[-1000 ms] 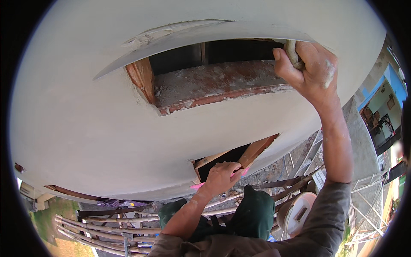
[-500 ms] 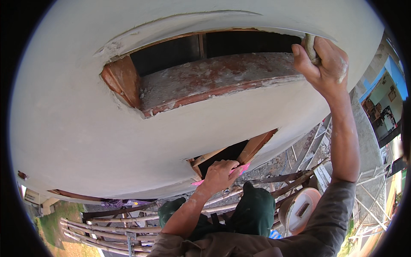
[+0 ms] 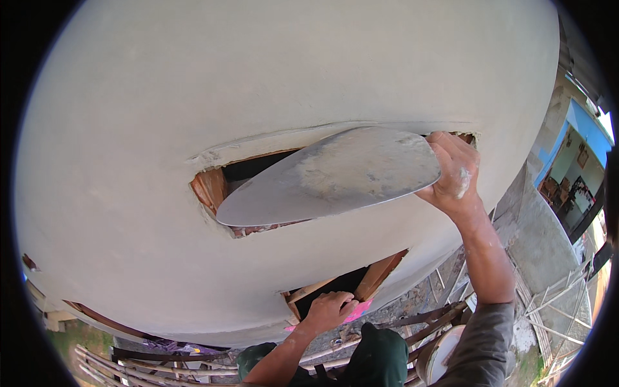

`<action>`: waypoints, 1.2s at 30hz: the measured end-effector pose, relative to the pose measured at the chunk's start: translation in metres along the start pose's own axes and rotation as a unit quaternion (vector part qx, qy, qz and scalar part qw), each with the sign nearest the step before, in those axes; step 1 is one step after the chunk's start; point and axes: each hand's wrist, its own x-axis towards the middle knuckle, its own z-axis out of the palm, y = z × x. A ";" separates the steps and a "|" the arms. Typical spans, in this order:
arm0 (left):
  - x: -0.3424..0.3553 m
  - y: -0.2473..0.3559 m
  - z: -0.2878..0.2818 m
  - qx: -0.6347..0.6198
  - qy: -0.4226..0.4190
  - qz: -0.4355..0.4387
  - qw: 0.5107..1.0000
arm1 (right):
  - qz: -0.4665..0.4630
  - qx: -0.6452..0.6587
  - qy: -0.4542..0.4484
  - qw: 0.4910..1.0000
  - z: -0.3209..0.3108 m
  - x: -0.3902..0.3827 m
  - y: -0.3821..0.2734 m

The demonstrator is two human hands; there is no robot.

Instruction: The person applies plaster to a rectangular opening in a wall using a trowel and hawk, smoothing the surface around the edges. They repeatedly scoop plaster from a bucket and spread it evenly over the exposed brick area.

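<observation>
A plastering trowel with a broad, leaf-shaped metal blade is in my right hand, whose fingers wrap its mostly hidden handle. Grey plaster smears the blade, which stands across the upper wall opening and covers most of it. Whether the blade touches the wall I cannot tell. Lower down, my left hand curls over the bottom edge of a second, wood-framed opening. A bright pink piece of material shows beside those fingers.
Smooth grey plastered wall surrounds both openings. Bamboo poles run below, by my legs. A round tub stands below on the right. Farther right are a concrete slab and a blue-framed doorway.
The trowel's blade has swung from nearly edge-on above the upper opening to broad across it. My right hand appears lower and farther left. The view has shifted; my left hand keeps its hold.
</observation>
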 end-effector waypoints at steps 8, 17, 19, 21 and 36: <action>0.005 -0.003 0.000 -0.020 -0.001 -0.001 1.000 | 0.002 0.000 -0.001 1.000 0.005 0.008 0.000; 0.006 -0.010 0.006 -0.026 0.057 0.022 0.998 | 0.012 0.007 -0.021 1.000 -0.001 0.005 0.010; 0.007 -0.011 0.007 -0.016 0.052 0.020 0.998 | 0.010 0.009 -0.024 1.000 -0.005 0.000 0.017; 0.008 -0.010 0.008 -0.011 0.050 0.017 0.999 | 0.012 0.002 -0.034 0.999 -0.010 -0.006 0.026; 0.010 0.000 0.022 0.011 -0.017 -0.007 1.000 | 0.035 -0.021 -0.028 0.999 -0.032 -0.035 0.041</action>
